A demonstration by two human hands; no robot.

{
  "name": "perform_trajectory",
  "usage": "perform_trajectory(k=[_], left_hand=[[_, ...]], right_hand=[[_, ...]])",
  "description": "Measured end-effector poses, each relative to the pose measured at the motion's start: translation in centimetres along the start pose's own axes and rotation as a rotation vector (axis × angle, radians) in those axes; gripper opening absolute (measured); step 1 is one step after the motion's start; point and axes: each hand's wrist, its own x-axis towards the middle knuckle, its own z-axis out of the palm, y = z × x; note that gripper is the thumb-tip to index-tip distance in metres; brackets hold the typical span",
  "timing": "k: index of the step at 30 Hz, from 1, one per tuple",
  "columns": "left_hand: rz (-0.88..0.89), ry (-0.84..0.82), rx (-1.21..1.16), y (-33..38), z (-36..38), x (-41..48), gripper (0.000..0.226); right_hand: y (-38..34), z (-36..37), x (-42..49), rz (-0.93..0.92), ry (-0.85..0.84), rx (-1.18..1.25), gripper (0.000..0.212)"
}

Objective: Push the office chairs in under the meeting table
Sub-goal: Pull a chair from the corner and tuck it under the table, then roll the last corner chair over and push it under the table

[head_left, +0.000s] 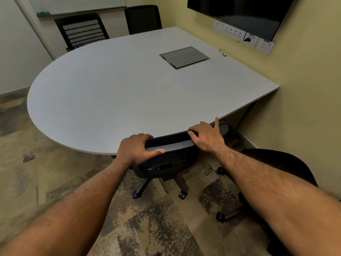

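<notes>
A black office chair (170, 145) stands at the near edge of the grey meeting table (110, 85), its seat mostly hidden under the tabletop and its wheeled base showing below. My left hand (135, 148) grips the left end of the backrest's top, thumb along the near side. My right hand (206, 134) holds the right end, fingers spread over the top. A second black chair (287, 167) stands to the right, out from the table, partly hidden behind my right forearm. Two more chairs, a mesh-backed one (83, 30) and a dark one (143, 19), sit at the far edge.
A yellow wall with sockets (234, 32) and a dark screen (239, 13) runs along the table's right side. A grey cable hatch (184, 57) is set in the tabletop, a marker (222, 53) lies near the wall. Patterned carpet covers the floor.
</notes>
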Motion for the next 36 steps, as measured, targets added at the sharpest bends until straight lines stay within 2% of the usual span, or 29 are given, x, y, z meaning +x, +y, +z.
perform_trajectory(k=[6, 11, 18, 21, 26, 31, 36], left_hand=[[-0.002, 0.001, 0.052, 0.0, 0.0, 0.0, 0.099], [0.002, -0.025, 0.064, 0.1, -0.1, 0.0, 0.101], [0.006, -0.046, 0.031, -0.2, -0.6, -0.4, 0.096], [0.013, -0.044, 0.014, -0.2, -0.7, -0.4, 0.094], [0.026, -0.066, 0.003, -0.3, -0.8, -0.3, 0.093], [0.099, -0.058, -0.028, -0.1, -0.8, -0.4, 0.085], [0.196, 0.040, 0.019, 0.2, -0.5, -1.3, 0.086]], right_hand=[[-0.3, -0.3, -0.5, 0.097, -0.068, -0.084, 0.068], [-0.5, -0.5, -0.7, 0.133, -0.125, -0.045, 0.075], [-1.1, 1.3, -4.1, 0.068, 0.041, 0.070, 0.077], [-0.7, 1.9, -6.6, 0.046, 0.050, 0.107, 0.084], [1.2, 1.9, -10.2, 0.018, 0.084, 0.143, 0.072], [4.8, 2.5, -15.7, 0.149, 0.094, 0.104, 0.072], [8.3, 3.6, -22.6, 0.343, 0.048, 0.128, 0.072]])
